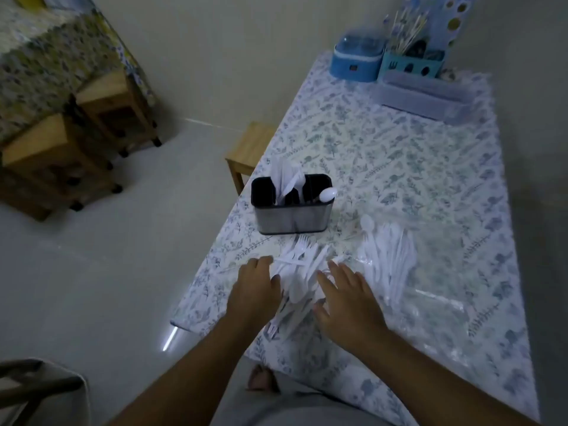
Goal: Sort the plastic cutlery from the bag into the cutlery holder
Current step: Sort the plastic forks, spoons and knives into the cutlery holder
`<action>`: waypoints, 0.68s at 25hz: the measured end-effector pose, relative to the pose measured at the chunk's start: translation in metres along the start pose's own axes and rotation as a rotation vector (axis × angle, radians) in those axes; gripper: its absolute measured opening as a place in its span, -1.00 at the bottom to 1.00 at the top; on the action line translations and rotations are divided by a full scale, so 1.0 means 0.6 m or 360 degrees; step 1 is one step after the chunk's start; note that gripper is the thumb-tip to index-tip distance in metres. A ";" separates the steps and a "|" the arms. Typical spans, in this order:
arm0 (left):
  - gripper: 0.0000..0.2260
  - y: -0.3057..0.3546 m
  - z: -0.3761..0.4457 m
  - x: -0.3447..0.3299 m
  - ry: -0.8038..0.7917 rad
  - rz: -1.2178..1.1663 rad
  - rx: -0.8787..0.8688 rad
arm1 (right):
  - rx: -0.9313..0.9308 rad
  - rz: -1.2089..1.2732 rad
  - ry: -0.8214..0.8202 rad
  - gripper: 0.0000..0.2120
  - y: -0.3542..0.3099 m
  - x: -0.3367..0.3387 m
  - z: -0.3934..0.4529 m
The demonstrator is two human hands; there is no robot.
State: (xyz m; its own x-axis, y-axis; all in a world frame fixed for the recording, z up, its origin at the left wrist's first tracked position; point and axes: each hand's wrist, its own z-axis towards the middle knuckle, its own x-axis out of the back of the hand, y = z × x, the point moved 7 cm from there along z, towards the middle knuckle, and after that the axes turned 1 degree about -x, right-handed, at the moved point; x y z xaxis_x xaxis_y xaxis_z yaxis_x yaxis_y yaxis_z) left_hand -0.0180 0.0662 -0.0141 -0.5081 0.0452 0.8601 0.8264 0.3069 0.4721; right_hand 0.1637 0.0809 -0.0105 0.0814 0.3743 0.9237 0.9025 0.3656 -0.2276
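Observation:
A metal cutlery holder [292, 215] with a black insert stands near the table's left edge; white knives fill its middle slot and a spoon leans in the right one. In front of it lies a heap of white plastic forks and knives [299, 265]. My left hand [255, 290] rests on the heap's left side, fingers spread. My right hand [347, 296] lies flat over its right side with straight fingers. A second pile of white spoons [388, 256] sits further right on a clear plastic bag [436, 302].
The table has a floral cloth [399, 167]. Blue containers [358, 59] and a clear lidded box [427, 95] stand at its far end. A wooden stool [249, 152] is tucked at the left edge; more stools [61, 149] stand across the floor.

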 end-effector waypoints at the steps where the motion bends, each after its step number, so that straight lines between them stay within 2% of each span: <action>1: -0.64 -0.018 0.002 -0.012 -0.0044 -0.0033 0.0070 | 0.0067 -0.0006 -0.0026 -0.39 -0.012 -0.012 0.006; 4: -0.70 -0.047 0.006 -0.042 -0.0135 -0.0086 0.0220 | 0.0309 0.0059 -0.0070 -0.40 -0.057 -0.033 0.024; 7: -0.81 -0.058 0.017 -0.051 -0.0123 -0.0096 0.0254 | 0.0455 -0.0042 -0.0108 -0.43 -0.075 -0.064 0.037; 9: -0.90 -0.068 0.024 -0.049 -0.0131 -0.0089 0.0308 | 0.0393 -0.0108 -0.0182 -0.44 -0.053 -0.073 0.037; 13: -0.86 -0.076 0.030 -0.047 -0.0142 -0.0032 0.0357 | 0.0148 0.0011 -0.0163 -0.46 -0.003 -0.061 0.040; 17: -0.82 -0.084 0.024 -0.036 -0.0159 -0.0151 0.0414 | 0.0068 0.0374 0.0235 -0.60 -0.010 -0.022 0.037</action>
State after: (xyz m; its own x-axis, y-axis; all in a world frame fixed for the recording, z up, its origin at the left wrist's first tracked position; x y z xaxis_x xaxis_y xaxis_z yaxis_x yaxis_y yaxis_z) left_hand -0.0523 0.0636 -0.0596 -0.6124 0.0939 0.7850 0.6904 0.5473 0.4731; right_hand 0.1480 0.0928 -0.0279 0.3497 0.3261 0.8783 0.8333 0.3201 -0.4507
